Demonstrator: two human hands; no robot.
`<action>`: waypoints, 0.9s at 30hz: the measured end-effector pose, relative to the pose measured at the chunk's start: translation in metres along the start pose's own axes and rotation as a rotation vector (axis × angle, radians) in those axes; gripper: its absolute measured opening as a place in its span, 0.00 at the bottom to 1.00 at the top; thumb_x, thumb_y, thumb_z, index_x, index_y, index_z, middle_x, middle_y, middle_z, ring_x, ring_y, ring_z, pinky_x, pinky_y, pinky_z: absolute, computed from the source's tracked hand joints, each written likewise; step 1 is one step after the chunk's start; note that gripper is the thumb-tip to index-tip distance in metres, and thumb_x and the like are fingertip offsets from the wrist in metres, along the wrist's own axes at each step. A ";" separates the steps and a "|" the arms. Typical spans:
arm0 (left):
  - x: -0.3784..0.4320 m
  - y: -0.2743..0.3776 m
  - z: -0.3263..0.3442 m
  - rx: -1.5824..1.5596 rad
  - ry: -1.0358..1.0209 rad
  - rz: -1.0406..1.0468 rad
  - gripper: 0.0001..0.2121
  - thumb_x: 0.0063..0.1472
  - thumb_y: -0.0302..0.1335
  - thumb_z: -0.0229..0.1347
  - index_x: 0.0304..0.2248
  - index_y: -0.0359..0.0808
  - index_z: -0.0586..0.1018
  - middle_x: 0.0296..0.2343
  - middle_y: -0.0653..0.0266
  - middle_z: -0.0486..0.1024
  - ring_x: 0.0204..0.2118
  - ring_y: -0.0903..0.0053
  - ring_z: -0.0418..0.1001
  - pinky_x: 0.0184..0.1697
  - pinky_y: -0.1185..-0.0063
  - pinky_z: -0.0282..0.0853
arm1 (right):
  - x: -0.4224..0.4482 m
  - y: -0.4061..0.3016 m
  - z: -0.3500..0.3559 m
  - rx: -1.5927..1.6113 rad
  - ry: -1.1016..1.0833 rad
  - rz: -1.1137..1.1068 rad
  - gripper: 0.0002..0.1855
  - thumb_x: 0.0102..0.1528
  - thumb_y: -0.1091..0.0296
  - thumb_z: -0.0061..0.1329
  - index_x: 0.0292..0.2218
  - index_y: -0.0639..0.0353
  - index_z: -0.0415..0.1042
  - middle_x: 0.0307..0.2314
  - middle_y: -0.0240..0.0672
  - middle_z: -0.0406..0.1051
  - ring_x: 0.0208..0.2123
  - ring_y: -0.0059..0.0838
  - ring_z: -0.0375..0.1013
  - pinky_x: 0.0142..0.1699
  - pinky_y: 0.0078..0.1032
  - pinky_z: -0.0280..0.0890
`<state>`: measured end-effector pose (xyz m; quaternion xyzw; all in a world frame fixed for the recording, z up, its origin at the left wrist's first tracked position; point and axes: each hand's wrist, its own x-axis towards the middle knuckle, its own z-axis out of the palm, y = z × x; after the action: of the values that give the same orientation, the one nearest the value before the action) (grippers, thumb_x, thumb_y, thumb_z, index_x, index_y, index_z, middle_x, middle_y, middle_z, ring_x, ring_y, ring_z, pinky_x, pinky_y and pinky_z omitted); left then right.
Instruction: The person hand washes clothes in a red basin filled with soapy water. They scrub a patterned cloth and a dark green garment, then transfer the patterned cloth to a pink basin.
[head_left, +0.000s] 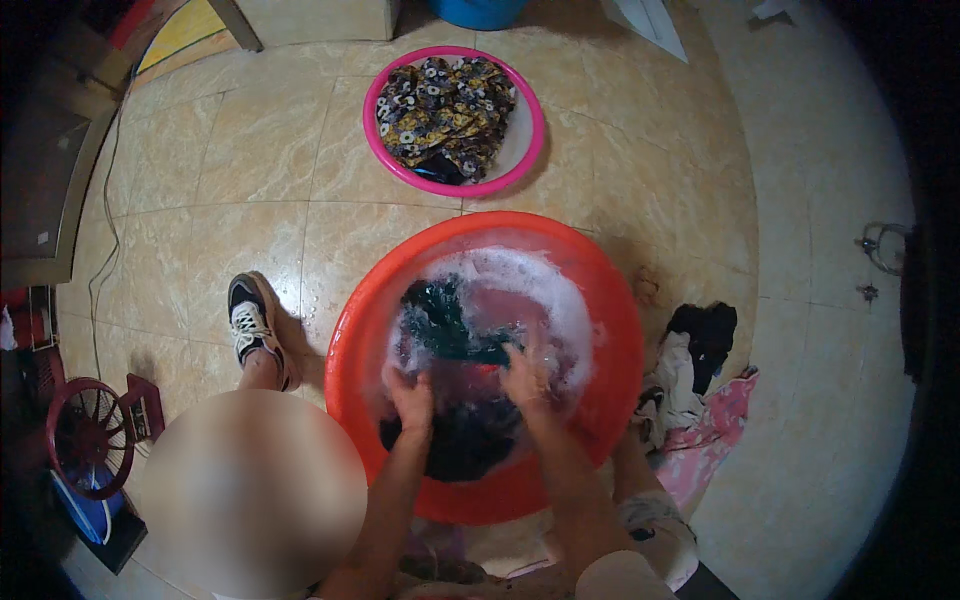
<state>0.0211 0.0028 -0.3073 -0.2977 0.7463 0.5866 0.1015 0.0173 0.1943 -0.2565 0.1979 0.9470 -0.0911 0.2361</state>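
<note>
A large red-orange plastic basin (341, 337) of soapy water stands on the floor between my legs. Dark green wet cloth (442, 322) lies in it amid white suds (559, 281). My left hand (409, 401) is at the cloth's lower left, its fingertips lost in foam. At the cloth's right end is my right hand (527, 375), its fingers blurred and wet. Whether either hand grips the cloth is unclear. Black wet fabric (465, 442) floats nearer to me, below both hands.
Beyond stands a pink-rimmed basin (370, 124) with dark floral fabric (442, 112). Black, pale and pink clothes (694, 397) lie on the tiled floor at right. A dark red fan (90, 439) and a cable (97, 292) are at left. A blue container (478, 11) sits at the far edge.
</note>
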 end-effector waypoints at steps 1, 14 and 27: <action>0.003 0.017 0.003 -0.066 -0.030 -0.036 0.28 0.53 0.25 0.53 0.54 0.35 0.60 0.48 0.55 0.63 0.48 0.69 0.63 0.52 0.76 0.58 | 0.004 0.003 0.002 0.063 0.000 0.158 0.34 0.44 0.60 0.54 0.53 0.48 0.61 0.57 0.47 0.48 0.57 0.58 0.48 0.56 0.49 0.53; -0.009 0.129 0.014 -1.293 -0.624 -0.587 0.28 0.60 0.53 0.39 0.48 0.38 0.67 0.42 0.55 0.69 0.44 0.65 0.66 0.48 0.68 0.63 | -0.132 -0.043 -0.180 0.781 -0.227 -0.655 0.21 0.39 0.76 0.49 0.38 0.64 0.66 0.44 0.48 0.61 0.45 0.50 0.65 0.47 0.36 0.62; -0.015 0.099 0.021 -0.917 -0.510 -0.498 0.15 0.59 0.40 0.48 0.36 0.37 0.75 0.29 0.63 0.75 0.29 0.74 0.73 0.34 0.77 0.71 | -0.090 -0.102 -0.080 0.480 0.518 -0.434 0.16 0.40 0.53 0.58 0.34 0.39 0.73 0.39 0.32 0.64 0.46 0.48 0.61 0.45 0.50 0.58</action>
<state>-0.0272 0.0407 -0.2251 -0.3271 0.2753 0.8616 0.2735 0.0151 0.0933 -0.1349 0.0594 0.9468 -0.3041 -0.0874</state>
